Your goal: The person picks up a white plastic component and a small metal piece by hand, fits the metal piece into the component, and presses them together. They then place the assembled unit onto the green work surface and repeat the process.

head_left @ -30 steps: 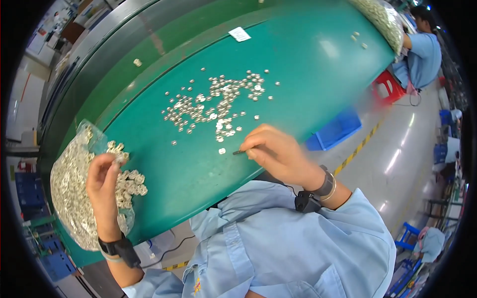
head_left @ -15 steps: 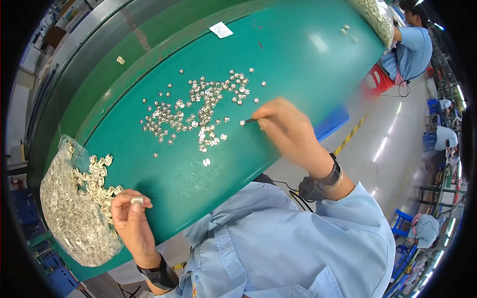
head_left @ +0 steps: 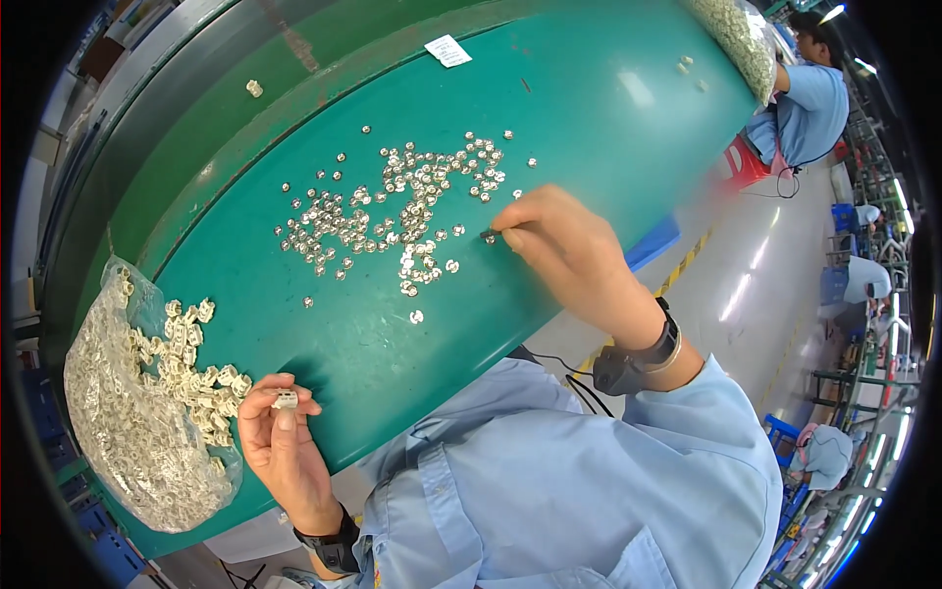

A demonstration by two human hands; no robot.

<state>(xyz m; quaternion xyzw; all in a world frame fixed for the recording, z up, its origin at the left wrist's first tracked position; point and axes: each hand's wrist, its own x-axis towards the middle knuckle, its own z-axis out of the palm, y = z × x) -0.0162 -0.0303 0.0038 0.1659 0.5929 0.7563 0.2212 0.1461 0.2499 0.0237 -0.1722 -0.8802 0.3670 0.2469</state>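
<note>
Between the thumb and fingers of my left hand [head_left: 285,447] is a small cream plastic part [head_left: 286,400], held above the near edge of the green table [head_left: 392,363]. My right hand [head_left: 564,250] pinches a thin dark tool [head_left: 496,234]; most of it is hidden by the fingers. Its tip meets a small metal piece [head_left: 488,239] at the right of the spread. Many small shiny round metal pieces [head_left: 417,216] lie scattered across the middle of the table. A loose heap of cream plastic parts [head_left: 211,393] spills out next to my left hand.
A clear plastic bag [head_left: 147,442] full of cream parts lies at the left. A white paper label [head_left: 448,51] and a single cream part [head_left: 254,88] lie toward the far side. At the upper right, a person [head_left: 810,98] sits beside another full bag [head_left: 736,39].
My left hand has shifted slightly right and turned the cream part so dark openings show. My right hand stays near the same metal piece, its tool now more covered by the fingers.
</note>
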